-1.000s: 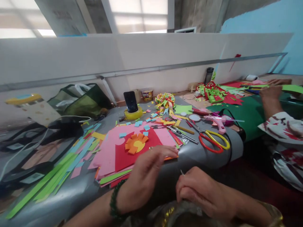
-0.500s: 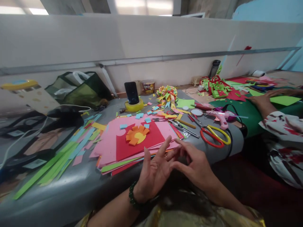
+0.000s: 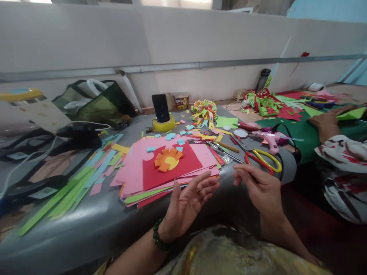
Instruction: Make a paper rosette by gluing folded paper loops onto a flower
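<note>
Work is judged to be partly done: on the flower [image 3: 168, 160], orange petals are set around the upper and left sides of a yellow disc [image 3: 173, 164], while none are seen along its lower right edge, so that stretch is judged to be left over. The flower is laid on a red sheet [image 3: 187, 162], which is borne by the pink sheets [image 3: 130, 172] stacked near the front of the surface [image 3: 111, 225]. Blue squares [image 3: 151, 149] are scattered about the flower; one is placed right by an upper petal, though whether the two are touching cannot be told. Neither hand is laid on the flower. The left hand [image 3: 186, 202] is turned palm up just in front of the stack, its grip released, with the fingers loosely spread and slightly curled; nothing is seen to be held in it. The right hand [image 3: 262, 191] is held apart from the left, above the front edge, its grip drawn closed with thumb and fingertips brought together; whether anything tiny is pinched there cannot be told. Nearest to it the scissors [image 3: 256, 152] are laid with the handles spread, untouched, and beyond them a glue gun [image 3: 271, 138] is rested, likewise untouched by either hand.
</note>
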Motion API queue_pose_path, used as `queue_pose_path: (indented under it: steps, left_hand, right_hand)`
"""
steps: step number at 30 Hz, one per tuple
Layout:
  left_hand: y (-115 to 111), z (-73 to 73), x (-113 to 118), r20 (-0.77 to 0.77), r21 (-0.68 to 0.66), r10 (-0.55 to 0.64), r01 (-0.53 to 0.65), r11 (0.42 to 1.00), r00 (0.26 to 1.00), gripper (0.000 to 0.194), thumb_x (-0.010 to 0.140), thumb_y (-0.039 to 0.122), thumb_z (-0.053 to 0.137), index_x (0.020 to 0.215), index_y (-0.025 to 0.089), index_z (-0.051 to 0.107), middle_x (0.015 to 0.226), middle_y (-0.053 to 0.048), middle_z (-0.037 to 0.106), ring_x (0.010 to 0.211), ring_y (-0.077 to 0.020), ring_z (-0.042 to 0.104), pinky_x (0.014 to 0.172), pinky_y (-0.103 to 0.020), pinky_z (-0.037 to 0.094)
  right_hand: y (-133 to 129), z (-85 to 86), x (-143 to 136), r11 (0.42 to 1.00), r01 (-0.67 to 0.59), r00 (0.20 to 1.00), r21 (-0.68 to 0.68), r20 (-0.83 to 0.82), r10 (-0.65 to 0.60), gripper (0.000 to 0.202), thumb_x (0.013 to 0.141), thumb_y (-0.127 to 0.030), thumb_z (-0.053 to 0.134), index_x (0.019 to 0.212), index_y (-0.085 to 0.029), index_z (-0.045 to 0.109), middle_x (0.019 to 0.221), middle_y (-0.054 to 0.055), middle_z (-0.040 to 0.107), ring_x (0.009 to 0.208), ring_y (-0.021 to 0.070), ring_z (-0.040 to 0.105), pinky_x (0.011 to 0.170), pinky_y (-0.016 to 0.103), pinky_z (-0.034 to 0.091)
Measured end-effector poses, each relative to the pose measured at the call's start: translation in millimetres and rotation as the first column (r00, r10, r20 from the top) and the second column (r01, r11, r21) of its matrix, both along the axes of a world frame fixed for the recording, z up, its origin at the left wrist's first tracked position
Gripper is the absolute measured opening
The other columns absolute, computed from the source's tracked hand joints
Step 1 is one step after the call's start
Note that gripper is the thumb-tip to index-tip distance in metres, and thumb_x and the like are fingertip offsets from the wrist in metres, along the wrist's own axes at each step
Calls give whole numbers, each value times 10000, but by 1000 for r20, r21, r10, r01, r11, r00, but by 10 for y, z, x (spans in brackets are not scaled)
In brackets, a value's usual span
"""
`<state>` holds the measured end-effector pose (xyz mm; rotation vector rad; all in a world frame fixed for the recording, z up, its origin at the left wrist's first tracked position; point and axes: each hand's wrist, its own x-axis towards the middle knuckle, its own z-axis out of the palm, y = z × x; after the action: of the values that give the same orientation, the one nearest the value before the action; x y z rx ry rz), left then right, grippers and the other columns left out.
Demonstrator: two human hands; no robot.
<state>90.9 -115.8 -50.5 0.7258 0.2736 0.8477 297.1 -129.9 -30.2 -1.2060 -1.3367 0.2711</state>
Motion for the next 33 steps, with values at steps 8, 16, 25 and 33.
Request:
queue_pose_path:
  steps: [8,16,25,33]
  left_hand:
    - [-18,-11,-57,-287,397,564,-440,806,774,197,785,391,814,870,214,794,874,-50,717,810,-181,656,744,-277,541]
    - [13,-83,84,-244,820,703,-246,517,668,382,771,265,811,1151,266,769,907,-59,703,798,-185,635,738,-304,559]
    - [42,-2,59,-243,829,755,-274,488,609,99,848,242,727,773,224,789,716,-31,716,683,-162,636,666,-271,504]
    - [52,6,-32,-181,742,832,-482,466,524,148,805,326,778,697,226,769,618,-12,699,587,-157,610,581,-265,485]
  right_hand:
    - [-69,1,73,991,-92,976,-95,-204,71,74,711,-285,825,718,-229,776,653,14,763,559,191,725,546,272,619]
    - [-102,-106,-191,838,-470,854,-278,-382,353,274,842,-453,737,960,-209,777,790,50,801,695,206,771,674,312,652]
    - [-221,-100,-234,740,-580,810,-341,-340,478,493,984,-478,531,1415,-238,556,1154,105,766,948,215,763,856,356,623]
    - [-177,-99,-190,727,-652,715,-215,-491,497,604,958,-645,452,1412,-258,544,1081,127,784,739,254,780,733,430,637]
